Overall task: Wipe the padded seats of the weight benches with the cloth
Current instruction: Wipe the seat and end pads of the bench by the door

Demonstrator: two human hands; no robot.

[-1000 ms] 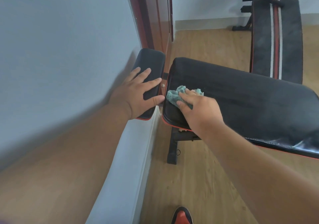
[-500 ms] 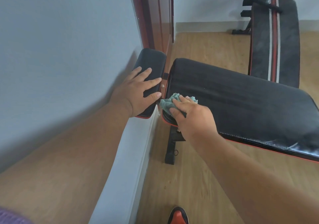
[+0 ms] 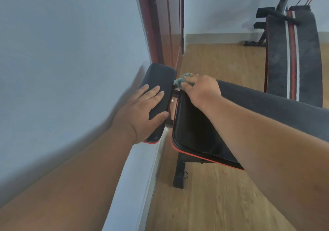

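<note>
Your left hand (image 3: 142, 113) lies flat with straight fingers on the small seat pad (image 3: 160, 92) by the wall, while your right hand (image 3: 201, 88) clutches the green cloth (image 3: 179, 81) at the long bench pad's (image 3: 195, 133) far corner.

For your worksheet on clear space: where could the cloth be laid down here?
Free: long black bench pad right of the right hand; wooden floor between it and the striped bench. Crowded: small black pad under the left hand, against the wall.
</note>
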